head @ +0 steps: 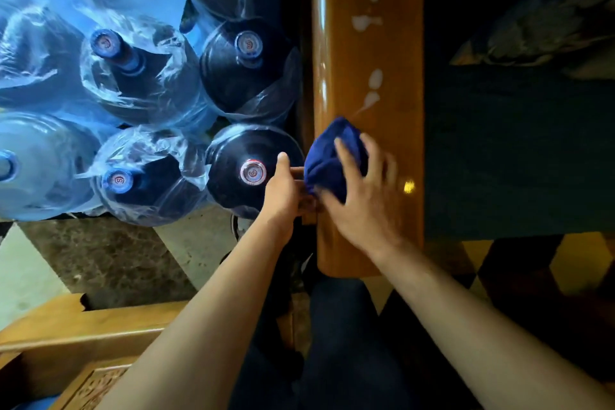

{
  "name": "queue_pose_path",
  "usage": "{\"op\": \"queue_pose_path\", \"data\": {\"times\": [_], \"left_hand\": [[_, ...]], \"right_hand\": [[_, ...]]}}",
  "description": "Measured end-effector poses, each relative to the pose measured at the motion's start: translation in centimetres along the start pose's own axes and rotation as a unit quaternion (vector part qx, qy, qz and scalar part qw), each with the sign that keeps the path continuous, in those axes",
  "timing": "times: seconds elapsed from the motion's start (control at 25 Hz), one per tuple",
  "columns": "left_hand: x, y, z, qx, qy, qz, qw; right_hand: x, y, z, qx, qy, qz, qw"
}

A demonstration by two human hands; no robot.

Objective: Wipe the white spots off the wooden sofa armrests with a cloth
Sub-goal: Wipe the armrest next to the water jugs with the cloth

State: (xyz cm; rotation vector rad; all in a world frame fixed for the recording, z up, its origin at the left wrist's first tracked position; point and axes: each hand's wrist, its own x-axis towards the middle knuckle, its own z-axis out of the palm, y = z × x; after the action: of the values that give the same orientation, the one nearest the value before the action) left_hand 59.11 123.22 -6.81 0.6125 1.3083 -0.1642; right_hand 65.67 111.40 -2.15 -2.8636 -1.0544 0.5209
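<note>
A glossy wooden sofa armrest (366, 53) runs from the bottom centre up to the top of the view. Several white spots (372, 83) lie along its middle and far part, and the nearest streak ends just beyond the cloth. A bunched dark blue cloth (327, 160) rests on the armrest's left half. My right hand (362, 196) presses on it with spread fingers and looks motion-blurred. My left hand (283, 190) grips the armrest's left edge beside the cloth, thumb pointing up; whether it also pinches the cloth's corner I cannot tell.
Several large water jugs (246, 66) in plastic wrap stand tight against the armrest's left side. A dark sofa seat (519, 150) lies to the right. Carved wooden furniture (80, 336) sits at the bottom left on a tiled floor (100, 263).
</note>
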Motion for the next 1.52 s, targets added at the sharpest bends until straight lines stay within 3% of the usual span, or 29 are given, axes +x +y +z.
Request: {"op": "queue_pose_path", "data": {"times": [0.12,0.24,0.44,0.52,0.64,0.72,0.84,1.0,1.12,1.16,1.24,1.32,1.44,1.52], "left_hand": [[0.5,0.4,-0.3,-0.021,0.010,-0.022,0.999],[0.8,1.1,-0.7,-0.044,0.017,-0.035,0.998],[2.8,3.6,1.1,-0.009,0.041,0.012,0.999],[3.6,5.5,2.6,-0.008,0.069,0.030,0.997],[3.0,7.0,4.2,-0.019,0.147,0.026,0.989],[3.0,7.6,4.9,-0.020,0.167,0.027,0.985],[3.0,8.5,6.5,0.016,0.173,0.066,0.983],[4.4,10.3,8.7,0.078,0.204,0.138,0.966],[5.7,12.0,9.4,0.091,0.208,0.154,0.962],[6.0,12.5,9.6,0.087,0.206,0.153,0.962],[6.3,13.2,9.8,0.067,0.198,0.158,0.965],[6.6,13.9,10.0,0.064,0.188,0.157,0.967],[7.4,14.3,9.7,0.020,0.182,0.138,0.973],[7.5,14.6,9.2,-0.020,0.175,0.131,0.976]], "right_hand": [[-0.1,-0.1,2.9,-0.080,-0.045,-0.090,0.992],[6.5,-1.3,3.4,-0.088,0.008,-0.146,0.985],[19.9,-1.8,0.5,-0.040,0.088,-0.137,0.986],[16.7,-1.1,1.0,-0.013,0.096,-0.133,0.986],[2.8,2.9,1.9,0.024,-0.005,-0.167,0.986],[1.3,7.6,1.8,0.054,-0.022,-0.141,0.988],[13.4,10.8,-1.2,0.075,-0.019,-0.079,0.994],[31.3,9.4,-5.2,0.273,0.012,0.066,0.960],[31.6,8.3,-5.9,0.311,0.042,0.138,0.939],[28.2,8.4,-5.1,0.269,0.026,0.125,0.955],[18.9,8.8,-3.2,0.155,0.004,0.019,0.988],[13.5,9.7,-1.7,0.035,0.014,-0.084,0.996],[20.4,8.6,-2.5,-0.032,-0.007,-0.187,0.982],[29.0,5.2,-4.0,-0.033,0.011,-0.202,0.979]]}}
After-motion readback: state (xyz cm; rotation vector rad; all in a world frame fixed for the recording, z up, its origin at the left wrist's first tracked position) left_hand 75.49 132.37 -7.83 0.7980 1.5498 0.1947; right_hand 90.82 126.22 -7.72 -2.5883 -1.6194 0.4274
